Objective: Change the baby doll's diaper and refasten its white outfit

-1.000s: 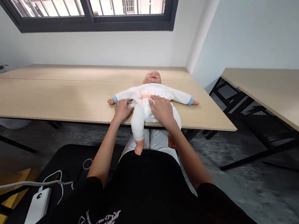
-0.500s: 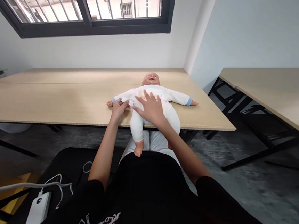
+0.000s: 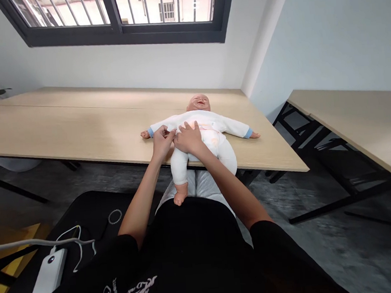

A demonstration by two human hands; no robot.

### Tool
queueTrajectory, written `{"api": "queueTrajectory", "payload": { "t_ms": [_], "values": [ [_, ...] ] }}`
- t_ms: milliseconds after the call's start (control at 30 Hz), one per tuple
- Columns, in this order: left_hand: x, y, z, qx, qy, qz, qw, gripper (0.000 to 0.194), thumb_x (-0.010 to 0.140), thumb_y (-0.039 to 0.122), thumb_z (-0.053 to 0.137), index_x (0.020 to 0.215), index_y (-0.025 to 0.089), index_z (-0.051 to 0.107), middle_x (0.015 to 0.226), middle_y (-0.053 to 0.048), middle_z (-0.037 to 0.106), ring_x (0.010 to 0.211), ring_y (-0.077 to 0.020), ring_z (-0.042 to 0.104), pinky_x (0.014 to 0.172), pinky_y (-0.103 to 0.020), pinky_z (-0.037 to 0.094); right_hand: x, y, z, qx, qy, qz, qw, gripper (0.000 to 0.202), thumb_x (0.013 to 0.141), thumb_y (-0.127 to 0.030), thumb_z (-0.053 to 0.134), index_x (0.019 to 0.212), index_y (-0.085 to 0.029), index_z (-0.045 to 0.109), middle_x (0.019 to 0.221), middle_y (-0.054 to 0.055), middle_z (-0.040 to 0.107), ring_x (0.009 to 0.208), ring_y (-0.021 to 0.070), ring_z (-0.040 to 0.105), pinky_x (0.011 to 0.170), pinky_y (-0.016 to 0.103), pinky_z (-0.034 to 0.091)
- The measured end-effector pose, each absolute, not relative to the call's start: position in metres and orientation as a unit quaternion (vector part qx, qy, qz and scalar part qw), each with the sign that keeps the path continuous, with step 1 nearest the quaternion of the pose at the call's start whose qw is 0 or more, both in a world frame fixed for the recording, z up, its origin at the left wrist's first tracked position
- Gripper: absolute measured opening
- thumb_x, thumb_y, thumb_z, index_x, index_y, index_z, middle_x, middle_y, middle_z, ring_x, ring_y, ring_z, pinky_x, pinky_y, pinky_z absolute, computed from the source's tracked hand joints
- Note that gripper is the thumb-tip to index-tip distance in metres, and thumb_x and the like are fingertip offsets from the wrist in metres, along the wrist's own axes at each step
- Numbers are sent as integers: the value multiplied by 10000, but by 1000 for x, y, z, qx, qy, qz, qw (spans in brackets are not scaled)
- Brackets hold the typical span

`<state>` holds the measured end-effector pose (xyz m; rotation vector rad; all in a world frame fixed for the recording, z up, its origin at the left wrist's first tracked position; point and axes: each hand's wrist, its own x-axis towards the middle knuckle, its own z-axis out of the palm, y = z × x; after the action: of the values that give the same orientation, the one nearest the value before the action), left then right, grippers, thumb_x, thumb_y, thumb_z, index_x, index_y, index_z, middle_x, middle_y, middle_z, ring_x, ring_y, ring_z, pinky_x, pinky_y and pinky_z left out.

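The bald baby doll in white clothing with blue cuffs (image 3: 208,117) is lying face-up on the pale wooden bench (image 3: 111,122), legs hanging over its edge! The right hand (image 3: 188,139) is pressing on its middle, fingers spreading; the left hand (image 3: 162,141) is curling at its side, its pinch unclear, almost meeting the right.
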<state>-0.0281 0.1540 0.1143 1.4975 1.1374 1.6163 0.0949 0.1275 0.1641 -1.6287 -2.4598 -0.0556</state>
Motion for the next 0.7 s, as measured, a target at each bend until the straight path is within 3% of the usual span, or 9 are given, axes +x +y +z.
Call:
{"api": "queueTrajectory", "payload": {
  "t_ms": [67, 167, 233, 333, 500, 700],
  "values": [
    [-26, 156, 120, 571, 419, 620, 337, 251, 838, 221, 702, 728, 196, 478, 672, 38, 525, 647, -109, 531, 631, -225, 428, 96, 127, 163, -536, -833, -18, 132, 437, 1041, -261, 428, 1387, -135, 662, 1505, 176, 576, 1531, 377, 350, 1258, 723, 88],
    [-23, 162, 128, 563, 401, 619, 373, 240, 842, 196, 720, 744, 187, 501, 677, 33, 564, 656, -108, 554, 649, -225, 444, 104, 130, 164, -518, -819, 35, 243, 312, 995, -245, 462, 1111, -145, 735, 1446, 157, 621, 1465, 348, 437, 1263, 702, 109],
    [-21, 166, 131, 557, 397, 616, 391, 234, 852, 178, 716, 734, 179, 514, 684, 26, 589, 659, -105, 560, 671, -230, 461, 111, 135, 167, -514, -776, 115, 347, 270, 982, -240, 432, 982, -161, 691, 1417, 140, 630, 1368, 272, 535, 1266, 565, 266],
    [-15, 166, 134, 569, 389, 609, 392, 223, 845, 164, 710, 707, 171, 535, 657, 21, 594, 638, -104, 544, 653, -231, 445, 123, 146, 171, -521, -696, 209, 448, 244, 920, -176, 430, 1090, -152, 603, 1341, 151, 642, 1254, 214, 600, 1140, 368, 448],
    [-3, 160, 142, 635, 378, 587, 329, 192, 798, 220, 754, 691, 163, 605, 707, -4, 620, 688, -132, 563, 644, -243, 437, 132, 154, 166, -528, -675, 250, 450, 437, 846, -50, 360, 1264, -79, 485, 1374, 200, 591, 1304, 189, 571, 1116, 286, 437],
    [5, 162, 150, 675, 368, 557, 315, 169, 807, 247, 749, 695, 162, 654, 740, -24, 656, 746, -162, 599, 719, -268, 478, 132, 151, 162, -509, -702, 248, 433, 469, 812, -28, 314, 1237, -80, 506, 1321, 180, 627, 1251, 183, 593, 1099, 279, 436]
  ]
}}
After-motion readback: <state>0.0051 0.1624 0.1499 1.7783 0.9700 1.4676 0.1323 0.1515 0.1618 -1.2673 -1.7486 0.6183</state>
